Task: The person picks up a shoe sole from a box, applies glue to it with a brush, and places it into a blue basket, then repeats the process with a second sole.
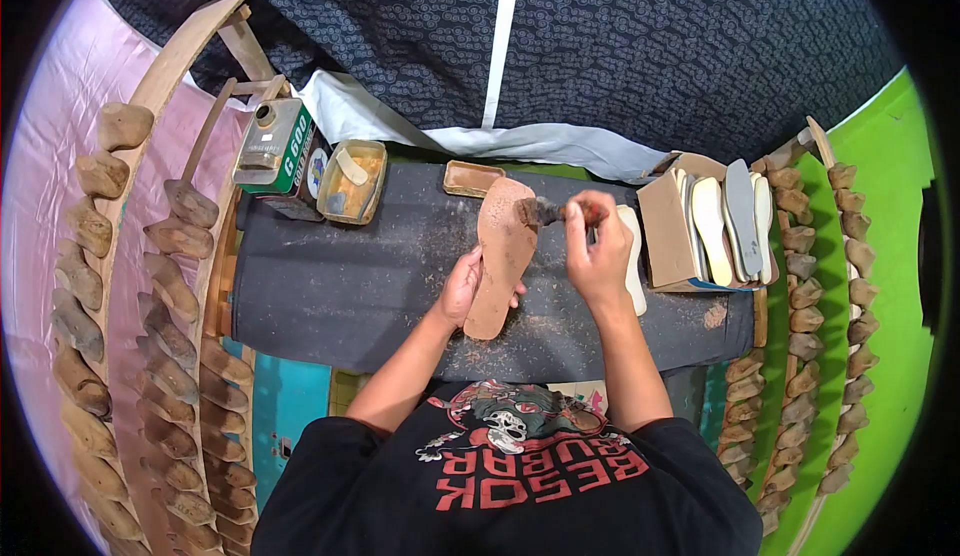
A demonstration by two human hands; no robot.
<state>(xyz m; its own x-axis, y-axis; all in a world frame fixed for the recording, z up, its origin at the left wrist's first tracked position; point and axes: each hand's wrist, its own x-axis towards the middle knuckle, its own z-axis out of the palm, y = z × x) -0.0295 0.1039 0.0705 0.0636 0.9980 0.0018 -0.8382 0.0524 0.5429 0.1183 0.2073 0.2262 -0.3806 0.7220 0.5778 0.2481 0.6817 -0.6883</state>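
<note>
My left hand (462, 286) grips a tan-brown shoe sole (502, 256) by its side, thumb at the edge and fingers underneath. The sole is raised over the dark work table and tilts slightly to the right. In my right hand (597, 249) is a brush (546, 213), pinched by its dark handle. Its bristles meet the upper right part of the sole, where the surface looks darker. Behind the sole lies a shallow brown tray (472, 178). A pale sole (632, 261) rests on the table just right of my right hand, partly hidden by it.
A G 600 metal can (274, 156) and a yellowish tub (354, 184) with scraps stand at the back left. To the right, a cardboard box (668, 231) holds several soles. Wooden shoe lasts (78, 324) hang on racks along both sides. Crumbs litter the table (330, 286).
</note>
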